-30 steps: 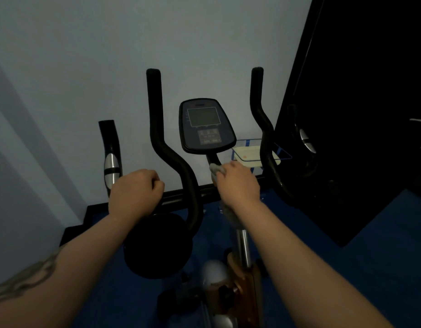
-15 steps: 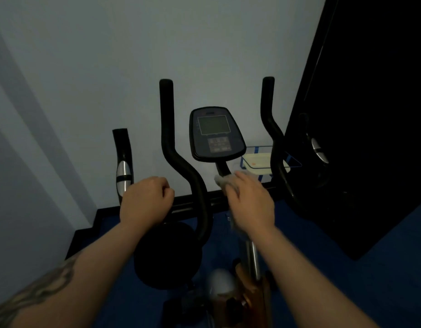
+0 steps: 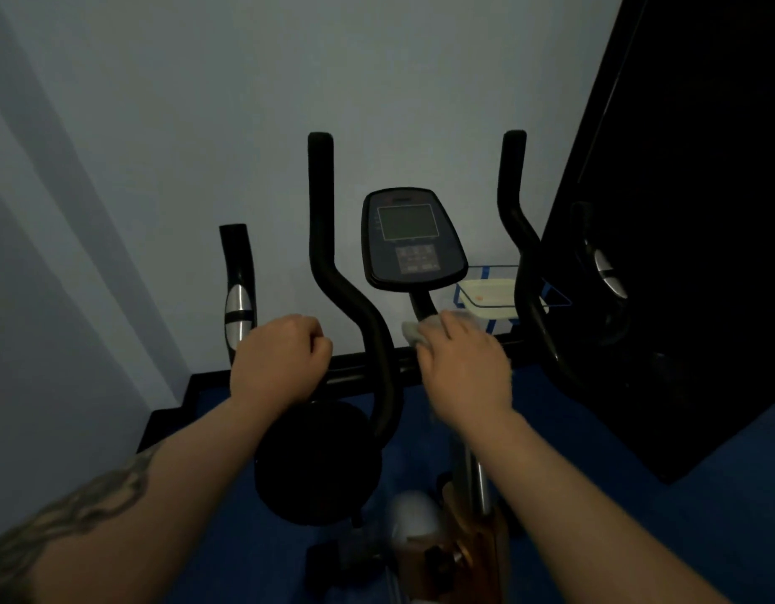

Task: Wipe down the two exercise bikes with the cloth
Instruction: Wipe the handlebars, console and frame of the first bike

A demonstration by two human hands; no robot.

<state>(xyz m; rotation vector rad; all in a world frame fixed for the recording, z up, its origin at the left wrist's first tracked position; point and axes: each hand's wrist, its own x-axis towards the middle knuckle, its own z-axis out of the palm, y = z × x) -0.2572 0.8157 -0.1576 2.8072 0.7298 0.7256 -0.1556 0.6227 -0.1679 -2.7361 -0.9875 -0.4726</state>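
Observation:
An exercise bike stands right in front of me, with black curved handlebars point(image 3: 333, 272) and a dark console point(image 3: 414, 239) on a short stem. My left hand point(image 3: 281, 357) grips the horizontal handlebar bar left of the inner upright. My right hand point(image 3: 464, 364) holds a pale cloth point(image 3: 414, 333) against the base of the console stem, where it meets the crossbar. Only the cloth's left edge shows past my fingers. The second bike cannot be made out.
A pale wall rises behind the bike. A tall black panel point(image 3: 682, 211) fills the right side. A clear tray with blue edges point(image 3: 490, 294) sits behind the right handlebar. Blue floor point(image 3: 638, 507) lies below, and the bike's orange frame point(image 3: 464, 551) and chrome post point(image 3: 477, 477) are under my right arm.
The view has shifted a little, so the bike sits lower and more to the right in the frame. My right hand with the cloth has slid slightly along the stem base. The left hand keeps its grip.

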